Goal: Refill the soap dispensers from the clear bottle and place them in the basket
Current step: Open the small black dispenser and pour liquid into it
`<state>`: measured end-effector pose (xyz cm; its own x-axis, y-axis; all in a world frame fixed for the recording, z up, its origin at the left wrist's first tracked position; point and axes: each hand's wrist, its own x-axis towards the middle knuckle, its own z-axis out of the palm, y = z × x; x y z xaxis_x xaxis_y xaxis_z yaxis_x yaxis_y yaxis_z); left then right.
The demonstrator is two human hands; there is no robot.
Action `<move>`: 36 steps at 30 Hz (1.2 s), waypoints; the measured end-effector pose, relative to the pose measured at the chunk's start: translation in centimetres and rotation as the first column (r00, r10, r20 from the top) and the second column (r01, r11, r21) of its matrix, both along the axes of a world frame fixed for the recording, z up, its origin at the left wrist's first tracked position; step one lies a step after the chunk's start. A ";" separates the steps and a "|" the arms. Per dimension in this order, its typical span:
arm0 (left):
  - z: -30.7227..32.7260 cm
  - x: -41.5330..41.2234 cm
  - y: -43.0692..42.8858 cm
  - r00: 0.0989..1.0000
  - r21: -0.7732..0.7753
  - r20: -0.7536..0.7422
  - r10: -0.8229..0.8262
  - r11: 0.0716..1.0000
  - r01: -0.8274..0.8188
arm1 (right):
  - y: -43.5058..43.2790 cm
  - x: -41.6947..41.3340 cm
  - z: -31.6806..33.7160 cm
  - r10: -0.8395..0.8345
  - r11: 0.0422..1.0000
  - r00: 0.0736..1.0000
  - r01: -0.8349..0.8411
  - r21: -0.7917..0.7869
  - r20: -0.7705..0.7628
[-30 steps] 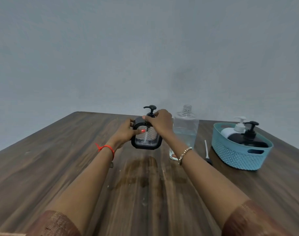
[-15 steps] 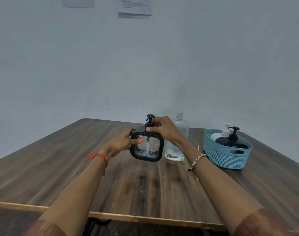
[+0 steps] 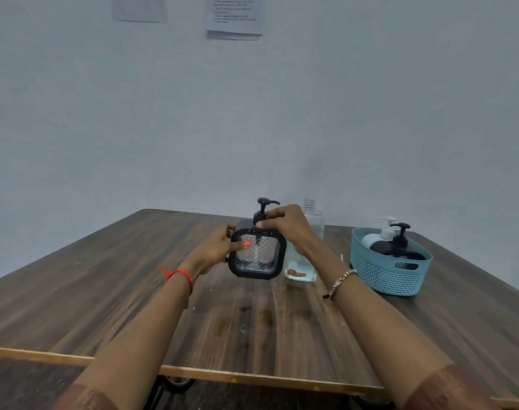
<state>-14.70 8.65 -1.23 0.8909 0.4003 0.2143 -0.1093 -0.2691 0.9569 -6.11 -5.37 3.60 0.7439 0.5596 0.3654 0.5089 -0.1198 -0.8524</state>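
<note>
A square black-framed soap dispenser (image 3: 257, 258) with a clear textured face and black pump stands mid-table. My left hand (image 3: 215, 250) grips its left side, thumb on the face. My right hand (image 3: 288, 226) pinches the pump collar at its top. Right behind it stands the clear bottle (image 3: 307, 255), uncapped, with a little liquid at the bottom, partly hidden by my right wrist. The teal basket (image 3: 385, 276) at the right holds a white dispenser (image 3: 379, 236) and a black dispenser (image 3: 398, 247).
The wooden table (image 3: 134, 291) shows wet stains in front of the dispenser. A thin white stick (image 3: 342, 258) lies between the bottle and the basket. The table's front edge runs close below my forearms. Paper sheets (image 3: 234, 16) hang on the wall.
The view has tilted up and pulled back, so the table's front edge and wall papers show. Both hands stay on the dispenser; my right fingers have shifted round the pump collar.
</note>
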 end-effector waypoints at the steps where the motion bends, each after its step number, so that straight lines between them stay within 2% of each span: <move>1: -0.1 0.0 0.0 1.000 -0.011 0.002 -0.003 1.000 0.003 | -0.1 0.0 0.1 0.031 1.000 0.999 -0.031 0.005 -0.023; 5: -0.3 0.1 0.0 1.000 -0.019 0.004 -0.002 1.000 0.002 | 0.0 -0.3 0.0 0.058 0.998 0.998 -0.057 0.019 -0.039; 9: -0.4 0.3 -0.5 1.000 -0.018 0.001 -0.017 1.000 0.017 | 0.1 -1.3 0.0 -0.050 0.999 0.997 0.050 -0.009 0.063; 11: -0.3 0.2 -0.7 1.000 -0.029 0.007 -0.018 0.999 0.018 | 0.0 -1.2 0.2 -0.058 0.998 0.998 0.058 0.034 0.001; 14: -0.4 0.1 -0.6 1.000 -0.035 0.010 -0.002 0.999 0.002 | -0.2 -0.7 0.6 0.044 0.992 0.981 -0.021 0.123 -0.188; 15: -0.4 0.0 -0.6 1.000 -0.033 0.010 0.003 0.999 -0.003 | -0.1 -0.5 0.6 0.062 0.990 0.977 -0.034 0.138 -0.206; 17: -0.4 0.0 -0.6 1.000 -0.036 0.018 0.009 0.999 -0.009 | 0.1 -0.3 0.4 0.027 0.995 0.990 -0.014 0.097 -0.139; 20: -0.3 0.0 -0.8 1.000 -0.027 0.022 0.013 1.000 -0.013 | 0.6 -0.6 0.0 -0.102 0.991 0.991 0.109 -0.083 0.085; 23: -0.4 0.1 -0.9 1.000 -0.017 0.016 0.017 1.000 -0.017 | 0.7 -0.8 0.2 -0.117 0.985 0.986 0.131 -0.116 0.119; 26: -0.7 0.0 -0.6 1.000 -0.020 0.004 0.019 1.000 -0.019 | 0.0 -0.9 1.2 -0.040 0.999 0.998 0.040 0.013 -0.039; 28: -1.0 -0.1 -0.3 0.999 -0.028 -0.006 0.034 0.999 -0.034 | -0.7 -1.1 2.1 0.003 0.994 0.996 0.006 0.109 -0.084; 34: -1.9 -0.1 0.8 0.989 -0.102 0.008 0.151 0.984 -0.149 | -2.4 -0.2 2.8 -0.068 0.899 0.998 0.059 0.435 0.006; 36: -2.0 0.1 1.3 0.979 -0.135 0.024 0.202 0.971 -0.198 | -2.9 0.1 1.6 -0.119 0.884 0.988 0.062 0.462 0.095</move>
